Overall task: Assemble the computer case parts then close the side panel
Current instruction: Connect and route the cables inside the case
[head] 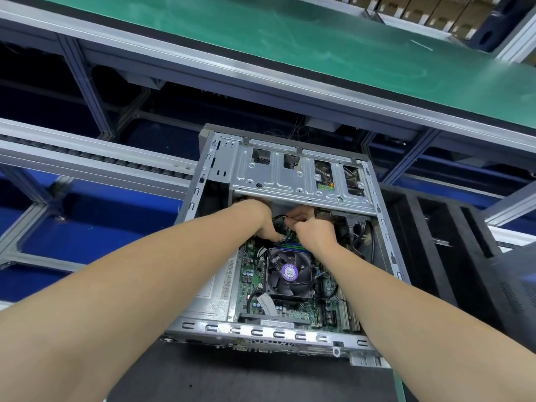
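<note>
— How far along am I?

— Your computer case lies on its side in front of you with the top open. The side panel is not on, so closing it remains to be done. The dark perforated sheet right of the case may be that panel; I cannot tell.

— And inside?

— The drive cage sits at the far end. The motherboard is in, and 1 cooler fan is mounted on it. I judge you are at the wiring, past the middle.

— My 2 hands?

— Both are just under the cage's near edge. Your right hand has its fingers curled, pinching the black cables. Your left hand reaches in beside it. Its fingertips are hidden, so I cannot tell whether it grips anything. Which socket the cables go to is hidden too.
</note>
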`<control>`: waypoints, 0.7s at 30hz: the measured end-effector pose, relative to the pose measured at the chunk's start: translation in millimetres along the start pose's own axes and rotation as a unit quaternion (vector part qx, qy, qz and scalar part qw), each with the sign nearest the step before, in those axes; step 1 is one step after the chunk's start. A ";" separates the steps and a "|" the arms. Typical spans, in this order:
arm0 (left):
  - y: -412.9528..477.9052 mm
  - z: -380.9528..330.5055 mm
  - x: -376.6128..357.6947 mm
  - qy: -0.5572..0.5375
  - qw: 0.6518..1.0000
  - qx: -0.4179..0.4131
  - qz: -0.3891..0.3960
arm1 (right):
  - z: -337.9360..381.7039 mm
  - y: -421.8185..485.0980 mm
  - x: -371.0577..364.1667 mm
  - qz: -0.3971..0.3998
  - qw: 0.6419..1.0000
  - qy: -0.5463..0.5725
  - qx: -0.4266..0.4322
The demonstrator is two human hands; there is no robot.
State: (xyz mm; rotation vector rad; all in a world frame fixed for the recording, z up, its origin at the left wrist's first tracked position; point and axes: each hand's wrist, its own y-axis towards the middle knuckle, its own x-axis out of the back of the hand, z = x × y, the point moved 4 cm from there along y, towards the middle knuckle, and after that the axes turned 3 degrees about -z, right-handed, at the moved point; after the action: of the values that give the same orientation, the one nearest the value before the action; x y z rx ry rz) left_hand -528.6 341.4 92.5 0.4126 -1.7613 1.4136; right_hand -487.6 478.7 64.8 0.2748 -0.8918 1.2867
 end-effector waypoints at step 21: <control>0.3 0.1 1.2 -0.005 1.000 -0.005 -0.013 | 0.1 2.7 -0.6 0.039 0.997 -0.029 -0.058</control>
State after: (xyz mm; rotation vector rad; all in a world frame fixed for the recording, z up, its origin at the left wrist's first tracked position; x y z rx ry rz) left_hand -529.5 341.7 93.2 0.4364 -1.7628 1.3870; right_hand -490.2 478.9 63.6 0.1872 -1.0312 1.2983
